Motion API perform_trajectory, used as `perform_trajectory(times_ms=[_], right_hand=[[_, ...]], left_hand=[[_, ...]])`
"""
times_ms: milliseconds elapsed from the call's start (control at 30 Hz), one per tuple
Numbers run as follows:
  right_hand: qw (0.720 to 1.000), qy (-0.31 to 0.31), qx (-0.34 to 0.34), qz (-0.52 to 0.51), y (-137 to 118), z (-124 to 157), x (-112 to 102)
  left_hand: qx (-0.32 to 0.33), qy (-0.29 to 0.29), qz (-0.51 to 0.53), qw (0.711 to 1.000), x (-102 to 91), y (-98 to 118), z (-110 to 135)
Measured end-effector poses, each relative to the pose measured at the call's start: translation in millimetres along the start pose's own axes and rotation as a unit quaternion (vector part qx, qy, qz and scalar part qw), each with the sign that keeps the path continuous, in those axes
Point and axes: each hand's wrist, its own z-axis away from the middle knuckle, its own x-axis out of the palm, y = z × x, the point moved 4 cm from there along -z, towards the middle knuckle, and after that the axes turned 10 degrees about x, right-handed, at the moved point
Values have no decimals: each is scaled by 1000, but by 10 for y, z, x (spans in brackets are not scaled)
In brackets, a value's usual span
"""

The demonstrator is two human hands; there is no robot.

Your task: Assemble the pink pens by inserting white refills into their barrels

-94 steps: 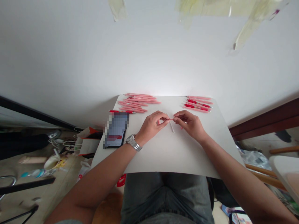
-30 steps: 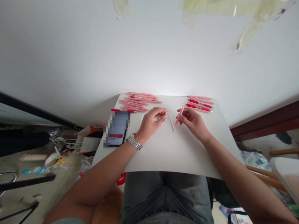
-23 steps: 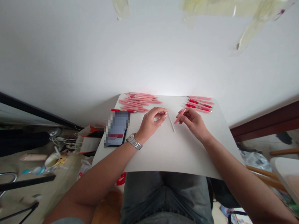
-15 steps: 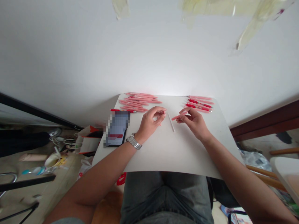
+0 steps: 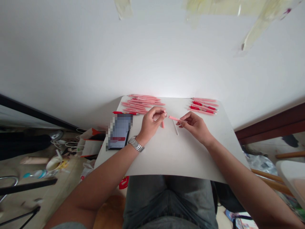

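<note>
My left hand (image 5: 150,124), with a metal watch on the wrist, is closed in a pinch on a short pink pen piece (image 5: 163,124) that points down at the white board (image 5: 171,152) on my lap. Fingers of my right hand (image 5: 194,125) grip one end of a pink pen barrel (image 5: 173,118) that points left toward the left hand. A thin white refill (image 5: 175,128) lies on the board between both hands.
A pile of pink pens (image 5: 140,105) lies at the board's far left, a smaller group of pink and red pens (image 5: 202,106) at the far right. A phone (image 5: 119,131) rests on the left edge. A cup and clutter (image 5: 53,163) cover the floor left; a wooden frame (image 5: 269,122) runs right.
The two hands drew apart after being joined over the refill. My right hand swung the pink barrel from upright to level, pointing left. My left hand turned its pink piece downward.
</note>
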Motion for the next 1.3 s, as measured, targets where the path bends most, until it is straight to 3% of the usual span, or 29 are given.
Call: perform_trajectory(times_ms=[267,1300], right_hand=[[1000,-6,23,0,40,6,15],[997,-56,40,-20,31,22,123]], left_hand=[[0,25,27,999,-14,48,-23],[5,-8,30,1000,28,115,17]])
